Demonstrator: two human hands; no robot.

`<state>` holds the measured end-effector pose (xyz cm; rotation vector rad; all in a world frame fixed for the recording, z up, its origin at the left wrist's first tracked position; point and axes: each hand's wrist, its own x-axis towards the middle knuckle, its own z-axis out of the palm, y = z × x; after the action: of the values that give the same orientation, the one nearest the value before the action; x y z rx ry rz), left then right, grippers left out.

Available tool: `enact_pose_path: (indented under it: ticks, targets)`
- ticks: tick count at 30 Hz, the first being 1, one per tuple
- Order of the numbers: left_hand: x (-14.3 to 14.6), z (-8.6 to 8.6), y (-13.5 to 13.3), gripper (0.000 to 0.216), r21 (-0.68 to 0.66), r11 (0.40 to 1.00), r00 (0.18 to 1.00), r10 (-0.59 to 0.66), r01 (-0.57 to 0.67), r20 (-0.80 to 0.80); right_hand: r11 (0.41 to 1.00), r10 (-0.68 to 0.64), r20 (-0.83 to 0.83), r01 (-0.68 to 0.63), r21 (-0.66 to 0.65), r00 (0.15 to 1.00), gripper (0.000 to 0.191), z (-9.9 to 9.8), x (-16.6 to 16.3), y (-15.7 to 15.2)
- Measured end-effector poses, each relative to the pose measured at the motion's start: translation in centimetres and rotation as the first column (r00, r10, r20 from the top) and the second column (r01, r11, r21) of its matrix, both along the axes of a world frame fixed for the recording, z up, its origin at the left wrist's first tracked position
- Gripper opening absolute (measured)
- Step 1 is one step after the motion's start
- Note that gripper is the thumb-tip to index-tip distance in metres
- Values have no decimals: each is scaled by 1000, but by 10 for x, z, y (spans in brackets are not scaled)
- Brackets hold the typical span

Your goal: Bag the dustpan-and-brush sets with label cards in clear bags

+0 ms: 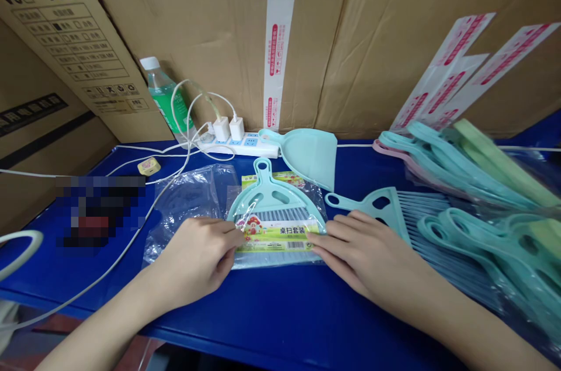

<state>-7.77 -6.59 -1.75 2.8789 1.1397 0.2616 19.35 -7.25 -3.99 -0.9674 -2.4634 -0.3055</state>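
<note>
A mint-green dustpan and brush set (272, 198) lies on the blue table, handles pointing away from me. Across its front sits a printed card label (276, 235) with a mushroom picture, and clear plastic shows around the set. My left hand (197, 248) has its fingers curled in at the left edge of the set, beside the label. On the other side my right hand (363, 242) pinches the right end of the label and the set's edge. Another printed card (284, 177) is partly hidden behind the set. An empty-looking clear plastic bag (188, 196) lies left of it.
Behind stand a loose dustpan (309, 155), a power strip (263, 150) with chargers and white cables, and a green-labelled bottle (169, 99). At right are a brush (385, 210) and several bagged sets (482, 242). Large cardboard boxes (210, 38) wall the back.
</note>
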Motion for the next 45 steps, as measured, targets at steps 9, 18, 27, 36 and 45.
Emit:
enact_pose_path:
  ticks: [9, 18, 27, 36, 45]
  targets:
    - [1, 0, 0, 15, -30, 998, 995, 43, -46, -94, 999, -11, 4, 11, -35, 1000, 41, 3, 2, 0]
    - [1, -1, 1, 13, -74, 993, 988, 80, -91, -135, 999, -42, 19, 42, -26, 999, 44, 4, 2, 1]
    - [2, -1, 1, 17, -52, 996, 990, 67, -74, -121, 998, -56, 51, 56, -10, 997, 38, 3, 1, 2]
    - [0, -2, 1, 18, -42, 999, 998, 19, -21, -53, 998, -46, 65, 49, -34, 997, 27, 3, 4, 2]
    - [-1, -4, 3, 29, -48, 999, 999, 1, -3, -37, 998, -51, 56, 53, -35, 997, 30, 2, 4, 2]
